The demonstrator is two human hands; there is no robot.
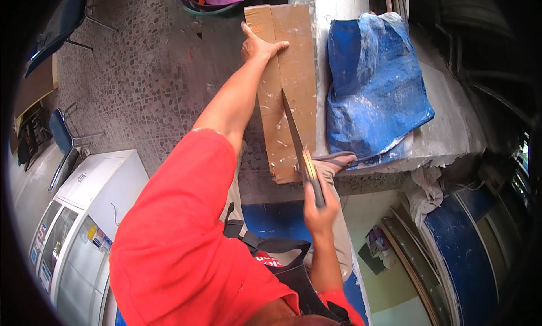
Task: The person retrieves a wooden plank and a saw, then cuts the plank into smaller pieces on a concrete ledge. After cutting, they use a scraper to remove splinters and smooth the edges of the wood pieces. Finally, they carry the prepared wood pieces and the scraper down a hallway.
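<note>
A long brown wooden board (299,72) lies lengthwise ahead of me, with a narrow line running down it from the far end. My left hand (261,46) grips its left edge near that end, thumb spread over the top and some fingers hidden past the edge. Closed around the handle of a handsaw (293,125), my right hand (320,207) is near the board's close end. The saw's dark blade slants across the board, and its tip meets the line around the middle.
My sandalled foot (337,161) rests beside the board's near right corner. A crumpled blue sheet (375,88) covers the concrete ledge on the right. Ahead stands a tub (217,9) with pink plastic in it. A white cabinet (107,179) and a blue chair (61,128) are at left.
</note>
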